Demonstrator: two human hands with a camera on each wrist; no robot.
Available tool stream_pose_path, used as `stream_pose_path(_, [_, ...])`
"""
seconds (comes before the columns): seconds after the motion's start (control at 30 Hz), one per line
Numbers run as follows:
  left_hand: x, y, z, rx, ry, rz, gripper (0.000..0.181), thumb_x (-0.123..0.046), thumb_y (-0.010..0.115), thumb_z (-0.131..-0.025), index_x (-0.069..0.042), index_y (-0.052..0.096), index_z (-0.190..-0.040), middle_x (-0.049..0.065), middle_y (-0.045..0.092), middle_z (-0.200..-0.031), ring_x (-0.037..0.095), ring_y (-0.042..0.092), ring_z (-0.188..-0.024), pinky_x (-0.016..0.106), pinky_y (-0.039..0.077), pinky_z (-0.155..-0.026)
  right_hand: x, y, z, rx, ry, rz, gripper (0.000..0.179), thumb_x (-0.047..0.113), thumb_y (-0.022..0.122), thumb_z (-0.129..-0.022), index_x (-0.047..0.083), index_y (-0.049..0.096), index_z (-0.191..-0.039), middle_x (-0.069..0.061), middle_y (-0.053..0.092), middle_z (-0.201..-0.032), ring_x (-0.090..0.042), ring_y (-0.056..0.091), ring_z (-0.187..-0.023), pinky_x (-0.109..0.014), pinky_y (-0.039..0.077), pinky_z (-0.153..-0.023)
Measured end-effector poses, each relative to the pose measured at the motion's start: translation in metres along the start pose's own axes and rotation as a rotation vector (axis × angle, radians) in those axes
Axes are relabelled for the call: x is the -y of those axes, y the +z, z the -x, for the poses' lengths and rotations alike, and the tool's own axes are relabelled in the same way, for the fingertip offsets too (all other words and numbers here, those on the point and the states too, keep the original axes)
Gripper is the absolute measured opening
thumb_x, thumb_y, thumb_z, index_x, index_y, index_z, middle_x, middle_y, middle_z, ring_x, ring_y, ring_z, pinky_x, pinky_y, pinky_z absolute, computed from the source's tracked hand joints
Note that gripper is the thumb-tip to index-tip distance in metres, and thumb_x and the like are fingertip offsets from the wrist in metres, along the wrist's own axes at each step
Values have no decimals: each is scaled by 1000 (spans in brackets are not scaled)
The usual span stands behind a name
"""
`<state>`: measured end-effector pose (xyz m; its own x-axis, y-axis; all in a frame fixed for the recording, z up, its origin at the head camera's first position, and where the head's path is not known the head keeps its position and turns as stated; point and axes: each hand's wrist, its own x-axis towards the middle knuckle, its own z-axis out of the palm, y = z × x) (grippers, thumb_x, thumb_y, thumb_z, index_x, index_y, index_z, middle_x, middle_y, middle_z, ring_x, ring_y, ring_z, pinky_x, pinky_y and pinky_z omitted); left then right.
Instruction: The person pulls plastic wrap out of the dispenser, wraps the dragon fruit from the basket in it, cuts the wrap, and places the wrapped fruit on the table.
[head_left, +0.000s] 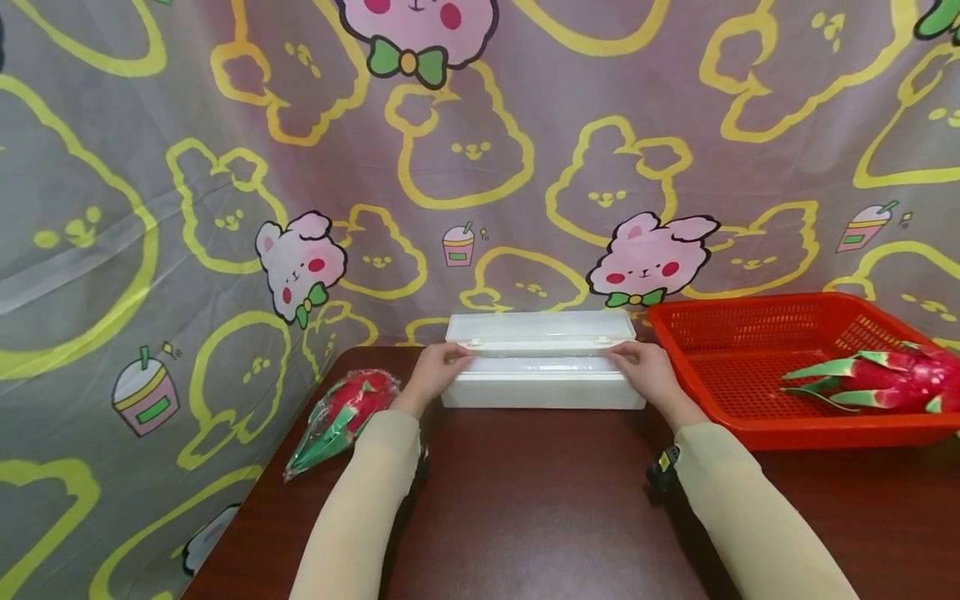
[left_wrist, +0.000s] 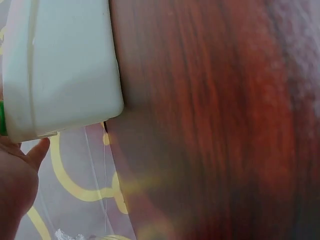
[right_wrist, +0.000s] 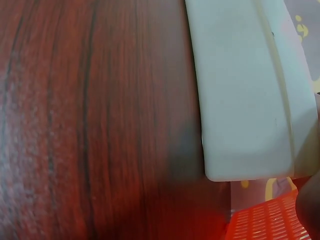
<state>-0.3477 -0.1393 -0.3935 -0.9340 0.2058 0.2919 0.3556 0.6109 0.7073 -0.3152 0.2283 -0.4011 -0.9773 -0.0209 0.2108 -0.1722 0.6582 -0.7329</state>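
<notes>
left grip (head_left: 433, 373) + right grip (head_left: 651, 372) | pinching white box (head_left: 543, 393) at 2 ends | lid (head_left: 540, 326) raised

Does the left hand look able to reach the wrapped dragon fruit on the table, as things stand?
Probably yes: the wrapped dragon fruit lies close beside the left sleeve and nothing visible blocks it, though the left hand is busy at the white box.

Soft, moderate light falls on the white box (head_left: 543, 393), with small glints on its upper part. In front of the box, the tabletop (head_left: 540, 500) carries a pale sheen. The right wrist view shows a dim shadow beside the box and a red reflection past its end; both wrist views look soft.
</notes>
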Motion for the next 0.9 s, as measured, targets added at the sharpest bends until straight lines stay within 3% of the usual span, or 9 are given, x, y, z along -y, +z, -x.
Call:
stream_pose_path(0.53, [3, 1, -1, -94, -5, 130, 17, -15, 71, -90, -2, 76, -98, 9, 73, -97, 23, 66, -96, 38, 50, -87, 4, 2, -3, -83, -17, -26, 33, 26, 59, -98, 1, 66, -118, -20, 65, -115, -34, 56, -102, -50, 45, -96])
stream_pose_path(0.9, [-5, -6, -3, -72, -38, 164, 20, -21, 69, -92, -4, 76, -101, 6, 73, -99, 20, 63, -96, 37, 49, -86, 17, -2, -4, -112, -32, -24, 26, 20, 59, -98, 2, 66, -114, -20, 67, -109, -33, 56, -100, -49, 46, -94])
